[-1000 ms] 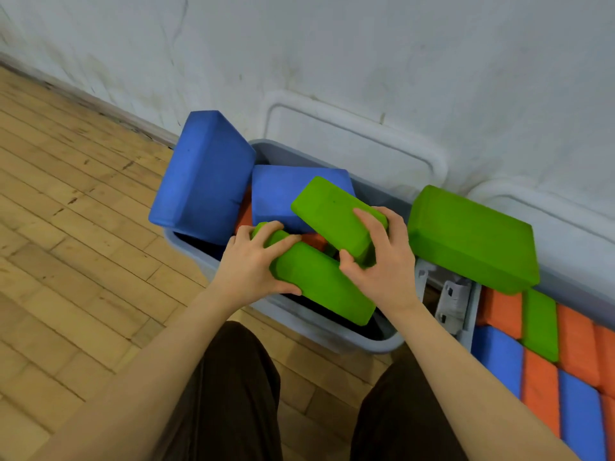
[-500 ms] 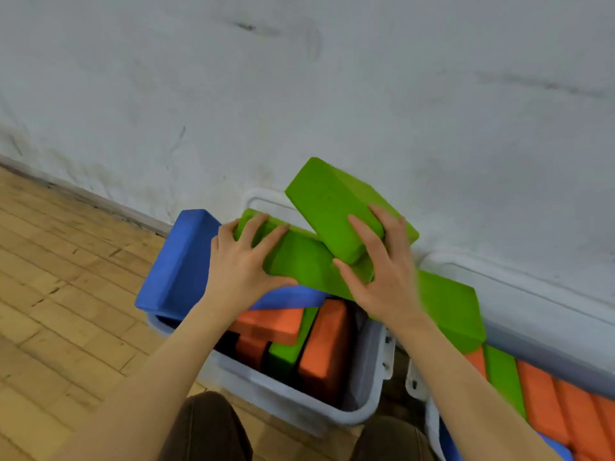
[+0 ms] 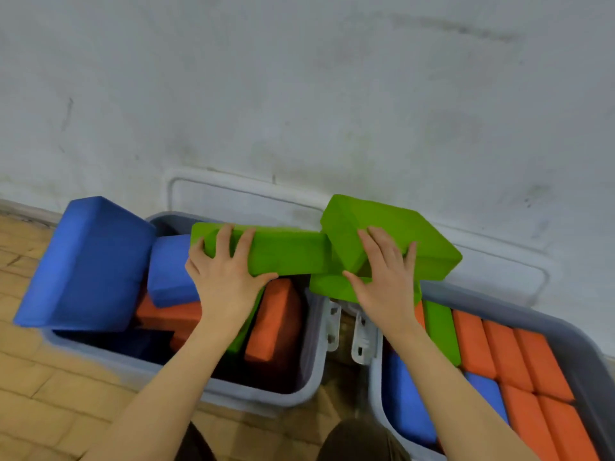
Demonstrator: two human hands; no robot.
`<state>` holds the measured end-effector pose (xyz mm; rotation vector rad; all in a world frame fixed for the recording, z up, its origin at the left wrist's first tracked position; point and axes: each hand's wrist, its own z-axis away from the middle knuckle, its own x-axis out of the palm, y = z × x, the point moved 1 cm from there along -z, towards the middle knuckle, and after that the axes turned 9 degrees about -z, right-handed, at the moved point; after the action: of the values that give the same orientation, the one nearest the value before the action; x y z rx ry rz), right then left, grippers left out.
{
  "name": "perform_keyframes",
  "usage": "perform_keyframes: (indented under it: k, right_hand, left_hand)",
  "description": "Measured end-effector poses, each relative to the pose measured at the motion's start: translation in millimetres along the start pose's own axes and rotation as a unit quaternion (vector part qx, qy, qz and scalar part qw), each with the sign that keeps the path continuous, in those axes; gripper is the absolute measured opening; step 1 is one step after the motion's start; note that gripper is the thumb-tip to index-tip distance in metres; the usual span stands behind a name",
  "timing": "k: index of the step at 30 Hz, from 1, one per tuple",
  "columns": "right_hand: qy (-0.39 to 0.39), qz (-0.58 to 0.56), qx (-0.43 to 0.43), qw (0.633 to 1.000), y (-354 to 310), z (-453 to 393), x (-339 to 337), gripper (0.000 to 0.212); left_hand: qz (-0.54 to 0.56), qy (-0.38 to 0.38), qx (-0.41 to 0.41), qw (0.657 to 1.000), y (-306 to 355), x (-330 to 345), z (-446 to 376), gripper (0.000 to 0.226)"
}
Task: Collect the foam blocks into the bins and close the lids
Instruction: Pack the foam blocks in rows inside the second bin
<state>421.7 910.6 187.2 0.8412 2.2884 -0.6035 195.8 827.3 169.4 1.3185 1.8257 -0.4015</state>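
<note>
Each hand holds a green block: left hand (image 3: 229, 281) grips the long block (image 3: 279, 251) lying crosswise over the left bin (image 3: 259, 399), right hand (image 3: 382, 281) the tilted block (image 3: 392, 227) nearer the right bin (image 3: 575, 341).

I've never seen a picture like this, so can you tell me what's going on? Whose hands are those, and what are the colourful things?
The camera sits on a person's head and looks down, so you see their own arms. The left hand grips a long green foam block. The right hand grips another green block beside it. Below stand two grey bins on a wooden floor. The left bin holds jumbled blue and orange blocks, with a big blue block sticking out. The right bin is packed neatly.
</note>
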Motion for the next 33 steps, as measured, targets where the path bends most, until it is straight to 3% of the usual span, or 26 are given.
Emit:
perform_keyframes:
  k: [5, 7, 10, 15, 20, 24, 33]
  right_hand:
    - [-0.08, 0.048, -0.002, 0.996, 1.6, 3.6, 36.4, 0.086]
    - [-0.113, 0.059, -0.022, 0.992, -2.9, 5.9, 50.2, 0.072]
    - [-0.134, 0.02, 0.03, 0.99, -16.9, 7.3, 59.0, 0.068]
    - [-0.138, -0.077, 0.045, 0.986, -46.5, -12.3, 60.7, 0.073]
    - [-0.054, -0.249, 0.064, 0.965, -70.6, -43.6, 46.7, 0.066]
    - [0.039, -0.262, 0.061, 0.962, -59.4, -54.5, 26.2, 0.061]
    - [0.145, -0.206, 0.156, 0.955, 26.1, -13.5, -27.9, 0.061]
  left_hand:
    - [-0.033, 0.025, -0.036, 0.998, -25.2, 9.1, 6.8, 0.077]
    - [-0.034, 0.035, -0.035, 0.998, -33.1, 9.6, 3.6, 0.076]
    - [-0.018, 0.057, -0.032, 0.998, -40.1, 8.8, 5.2, 0.076]
    - [0.006, 0.117, 0.005, 0.993, -52.1, -1.9, 4.8, 0.073]
    - [0.029, 0.185, 0.029, 0.982, -46.7, -25.8, -14.7, 0.073]
    - [0.089, 0.192, 0.057, 0.976, -26.6, -35.3, -35.1, 0.068]
    - [0.218, 0.067, 0.154, 0.961, 88.6, -3.4, -39.2, 0.056]
